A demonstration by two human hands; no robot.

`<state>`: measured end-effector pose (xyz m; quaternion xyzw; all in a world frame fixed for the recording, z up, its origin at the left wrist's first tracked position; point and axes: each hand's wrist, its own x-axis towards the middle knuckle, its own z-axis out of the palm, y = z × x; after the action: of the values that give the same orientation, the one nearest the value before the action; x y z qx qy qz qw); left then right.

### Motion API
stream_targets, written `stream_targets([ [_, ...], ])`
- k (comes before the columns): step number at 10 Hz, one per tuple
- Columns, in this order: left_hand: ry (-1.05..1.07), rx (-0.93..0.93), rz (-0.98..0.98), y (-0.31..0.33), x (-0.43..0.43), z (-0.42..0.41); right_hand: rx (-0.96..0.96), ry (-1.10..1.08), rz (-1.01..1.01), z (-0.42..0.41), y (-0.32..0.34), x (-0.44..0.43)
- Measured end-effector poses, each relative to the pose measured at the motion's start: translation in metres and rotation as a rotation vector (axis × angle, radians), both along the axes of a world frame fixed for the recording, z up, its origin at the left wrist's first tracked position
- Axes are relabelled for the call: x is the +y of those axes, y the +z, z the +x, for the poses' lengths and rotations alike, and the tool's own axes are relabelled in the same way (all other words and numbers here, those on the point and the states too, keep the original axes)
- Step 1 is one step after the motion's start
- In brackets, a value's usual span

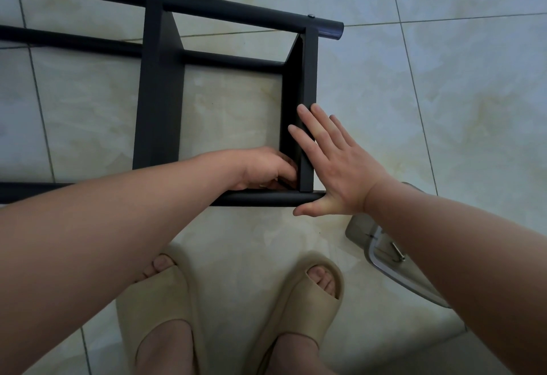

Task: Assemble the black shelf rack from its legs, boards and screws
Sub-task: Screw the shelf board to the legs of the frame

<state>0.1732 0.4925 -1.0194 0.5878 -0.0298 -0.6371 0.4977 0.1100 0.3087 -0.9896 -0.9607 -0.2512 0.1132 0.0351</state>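
Observation:
The black shelf rack (159, 87) lies on its side on the tiled floor, its round legs running left to right and two boards standing between them. My right hand (334, 164) lies flat with straight fingers against the outer face of the right board (309, 78), its thumb by the end of the near leg (260, 198). My left hand (266, 169) reaches inside the frame to the corner where that board meets the near leg; its fingers are curled there, and what they pinch is hidden. Two screw heads (310, 15) show on the far leg (207, 4).
A clear tray (381, 253) with a loose screw or pin (397, 252) lies on the floor at the right, partly under my right forearm. My feet in beige slippers (302, 309) stand just below the near leg. Pale floor tiles surround the rack.

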Motion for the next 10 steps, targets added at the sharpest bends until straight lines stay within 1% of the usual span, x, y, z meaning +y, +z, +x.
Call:
stream_targets([
  [1, -0.034, -0.052, 0.025, 0.0014, -0.0002, -0.0011, 0.002, -0.003, -0.002, 0.0001, 0.0004, -0.0001],
  [2, -0.022, -0.079, 0.035, 0.0015, 0.0002, -0.0009, 0.003, -0.001, -0.002, 0.0003, 0.0004, 0.0000],
  [3, 0.013, -0.066, 0.021, 0.0007, 0.0000, -0.0003, 0.004, -0.001, -0.004, 0.0000, 0.0005, 0.0001],
  [4, 0.040, -0.002, -0.006, -0.0001, 0.0002, 0.0006, 0.003, -0.001, -0.002, 0.0000, 0.0007, 0.0002],
  [5, 0.026, 0.003, 0.000, -0.0009, 0.0000, -0.0001, 0.001, 0.000, -0.005, 0.0001, 0.0010, 0.0004],
  [6, -0.031, -0.073, 0.036, -0.0013, 0.0002, -0.0012, 0.002, -0.001, -0.006, -0.0001, 0.0006, 0.0005],
  [7, -0.033, -0.096, 0.042, -0.0005, 0.0011, -0.0010, 0.000, 0.001, -0.013, -0.0002, 0.0005, 0.0004],
  [8, -0.002, -0.059, 0.014, -0.0010, 0.0016, -0.0001, 0.001, 0.000, -0.015, 0.0000, 0.0007, 0.0004],
  [9, 0.029, 0.020, -0.028, 0.0002, 0.0017, 0.0006, -0.002, 0.000, -0.007, -0.0001, 0.0009, 0.0006],
  [10, 0.030, 0.028, -0.014, -0.0014, 0.0006, 0.0000, -0.007, 0.001, -0.007, -0.0004, 0.0011, 0.0002],
])
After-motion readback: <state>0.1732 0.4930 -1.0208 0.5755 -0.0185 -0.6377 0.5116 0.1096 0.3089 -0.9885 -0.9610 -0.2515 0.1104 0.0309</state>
